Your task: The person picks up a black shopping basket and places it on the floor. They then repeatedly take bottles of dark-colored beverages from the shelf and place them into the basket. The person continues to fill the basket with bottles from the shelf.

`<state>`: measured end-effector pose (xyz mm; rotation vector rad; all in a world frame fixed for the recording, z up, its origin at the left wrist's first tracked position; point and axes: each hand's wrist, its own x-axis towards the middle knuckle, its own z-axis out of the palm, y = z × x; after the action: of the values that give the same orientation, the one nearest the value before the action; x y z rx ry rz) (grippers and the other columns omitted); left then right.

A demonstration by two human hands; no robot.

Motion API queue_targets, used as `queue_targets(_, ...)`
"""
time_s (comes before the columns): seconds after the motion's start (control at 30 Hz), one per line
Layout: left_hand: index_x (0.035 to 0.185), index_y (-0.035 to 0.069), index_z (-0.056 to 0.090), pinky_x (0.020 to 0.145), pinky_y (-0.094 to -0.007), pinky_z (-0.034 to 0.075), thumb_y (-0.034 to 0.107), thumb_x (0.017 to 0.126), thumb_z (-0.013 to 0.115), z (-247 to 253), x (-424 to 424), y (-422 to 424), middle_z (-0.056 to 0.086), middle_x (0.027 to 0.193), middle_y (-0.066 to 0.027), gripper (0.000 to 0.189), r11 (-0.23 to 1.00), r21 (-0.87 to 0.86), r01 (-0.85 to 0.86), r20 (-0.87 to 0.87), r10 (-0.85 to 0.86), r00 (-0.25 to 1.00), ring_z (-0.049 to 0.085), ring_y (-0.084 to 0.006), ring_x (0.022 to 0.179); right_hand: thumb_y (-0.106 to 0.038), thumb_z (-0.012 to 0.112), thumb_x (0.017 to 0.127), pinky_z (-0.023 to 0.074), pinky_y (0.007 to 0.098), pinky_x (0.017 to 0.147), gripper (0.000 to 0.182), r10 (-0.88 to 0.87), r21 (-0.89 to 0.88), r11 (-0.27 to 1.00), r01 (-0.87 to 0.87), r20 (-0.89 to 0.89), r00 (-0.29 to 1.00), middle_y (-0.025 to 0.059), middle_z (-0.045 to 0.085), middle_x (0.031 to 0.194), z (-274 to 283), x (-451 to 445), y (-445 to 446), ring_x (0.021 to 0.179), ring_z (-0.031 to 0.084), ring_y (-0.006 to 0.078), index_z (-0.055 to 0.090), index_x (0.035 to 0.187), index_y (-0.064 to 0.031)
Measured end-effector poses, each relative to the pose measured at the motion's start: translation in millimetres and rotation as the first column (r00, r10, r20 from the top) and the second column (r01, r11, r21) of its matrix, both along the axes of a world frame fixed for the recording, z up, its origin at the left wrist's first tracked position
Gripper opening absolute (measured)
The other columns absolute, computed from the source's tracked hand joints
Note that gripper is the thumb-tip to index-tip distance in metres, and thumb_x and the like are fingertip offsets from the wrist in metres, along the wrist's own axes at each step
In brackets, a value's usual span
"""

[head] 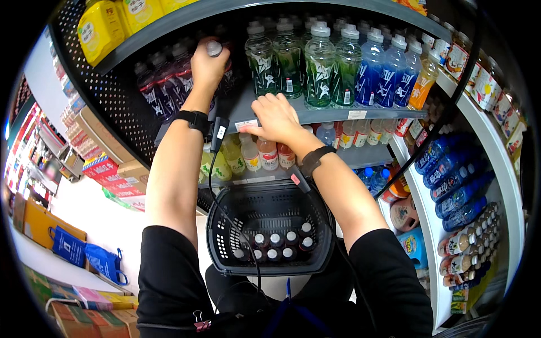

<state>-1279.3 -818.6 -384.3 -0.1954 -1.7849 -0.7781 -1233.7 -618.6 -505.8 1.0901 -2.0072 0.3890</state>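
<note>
My left hand (209,63) is closed around the upper part of a plastic drink bottle with a pale cap (214,48), above the left part of the shelf; the hand hides much of the bottle. Dark purple drink bottles (162,80) stand beside it on the left. My right hand (274,116) rests on the shelf's front edge (312,116) by a price label, holding nothing, in front of green drink bottles (266,63). Below both hands, a black plastic shopping basket (270,194) contains several dark bottles with white caps (276,241), standing upright.
Blue bottles (386,72) and an orange one (422,80) stand farther right. Yellow jugs (101,31) occupy the upper shelf. Fruit drinks (267,155) line the lower shelf. Cables hang from both wrist straps, one crossing the basket. A perforated black panel (105,84) bounds the left side.
</note>
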Motion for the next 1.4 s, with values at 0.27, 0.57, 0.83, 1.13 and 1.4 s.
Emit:
queue_targets(0.27,0.1,0.001,0.067,0.075,-0.0257,0.054,0.01,0.087,0.076,47,134,-1,0.075,0.087,-0.0075,0.019,0.987,0.06,0.15,-0.293,-0.126,0.948,0.069,-0.0106,0.082,-0.064,0.068,0.083,0.0407,0.0402,0.087,0.061,-0.087,0.13,0.989,0.073,0.106,0.991,0.0122,0.065,0.097,4,1,1,0.099,0.058,0.0292,0.066,0.092,-0.0038)
queue_targets(0.57,0.113,-0.001,0.06,0.081,-0.0264,0.056,0.0,0.092,0.064,-38,309,-11,0.075,0.089,-0.0095,0.021,0.949,0.139,0.283,-0.014,-0.284,0.959,0.073,-0.0143,0.087,-0.067,0.066,0.084,0.0424,0.0405,0.085,0.062,-0.141,0.124,0.983,0.136,0.033,0.989,0.0096,0.066,0.094,2,3,-5,0.098,0.061,0.0281,0.069,0.093,-0.0064)
queue_targets(0.83,0.1,0.002,0.062,0.079,-0.027,0.052,0.001,0.087,0.066,-220,304,-43,0.067,0.09,-0.005,0.014,0.894,0.442,0.067,0.493,-0.305,0.815,0.068,-0.012,0.086,-0.073,0.063,0.084,0.0437,0.0387,0.086,0.069,-0.23,0.215,0.953,0.213,0.055,0.972,0.013,0.067,0.096,6,6,-15,0.096,0.062,0.0305,0.069,0.097,-0.0054)
queue_targets(1.13,0.095,0.004,0.064,0.064,-0.0323,0.052,0.005,0.082,0.069,-283,307,-70,0.066,0.073,-0.009,0.014,0.845,0.535,0.002,0.504,-0.321,0.801,0.067,-0.017,0.068,-0.072,0.063,0.084,0.0471,0.0407,0.082,0.071,-0.279,0.306,0.916,0.26,0.018,0.96,0.0136,0.065,0.092,10,8,-19,0.091,0.06,0.0329,0.065,0.091,-0.0023)
queue_targets(1.4,0.093,0.006,0.065,0.072,-0.0421,0.053,0.008,0.077,0.069,-357,278,-72,0.069,0.082,-0.0175,0.016,0.853,0.513,0.097,0.612,-0.443,0.655,0.068,-0.0392,0.082,-0.069,0.067,0.083,0.0475,0.0447,0.075,0.068,-0.284,0.339,0.902,0.268,-0.004,0.959,0.0167,0.061,0.084,14,1,-14,0.085,0.06,0.0369,0.059,0.084,-0.0015)
